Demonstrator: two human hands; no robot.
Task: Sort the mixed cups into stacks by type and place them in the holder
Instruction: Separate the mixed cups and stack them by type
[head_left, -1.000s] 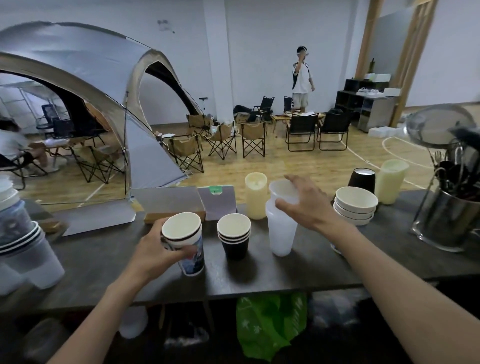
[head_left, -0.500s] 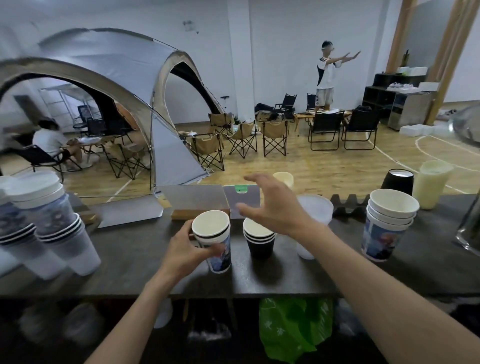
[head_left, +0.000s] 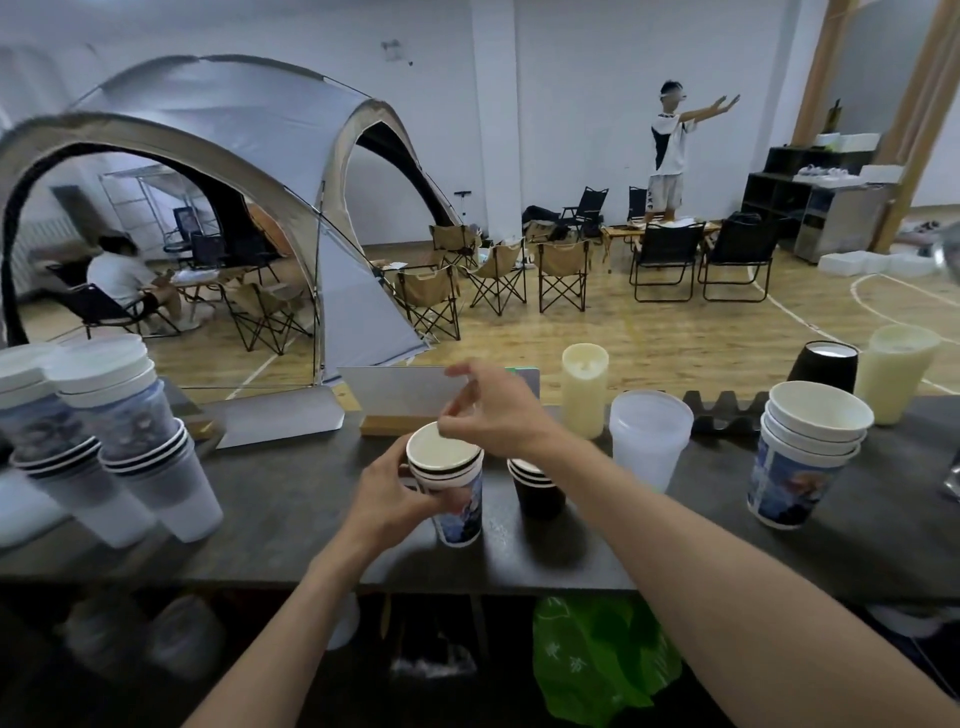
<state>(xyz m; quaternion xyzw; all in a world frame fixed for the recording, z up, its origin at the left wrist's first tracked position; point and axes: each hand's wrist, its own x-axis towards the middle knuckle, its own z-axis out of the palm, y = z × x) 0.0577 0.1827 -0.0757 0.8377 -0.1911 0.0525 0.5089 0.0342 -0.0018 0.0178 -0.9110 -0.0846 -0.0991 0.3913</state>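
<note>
My left hand (head_left: 387, 496) wraps its grip around the printed cup stack (head_left: 451, 483) standing on the counter (head_left: 291, 512). My right hand (head_left: 491, 410) hovers released just above its rim; black cups (head_left: 535, 486) stand just beside.

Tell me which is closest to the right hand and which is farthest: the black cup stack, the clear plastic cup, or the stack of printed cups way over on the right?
From the right hand:
1. Black cup stack, just below the wrist.
2. Clear plastic cup, standing further to the right.
3. Printed cup stack, far right on the counter.
</note>
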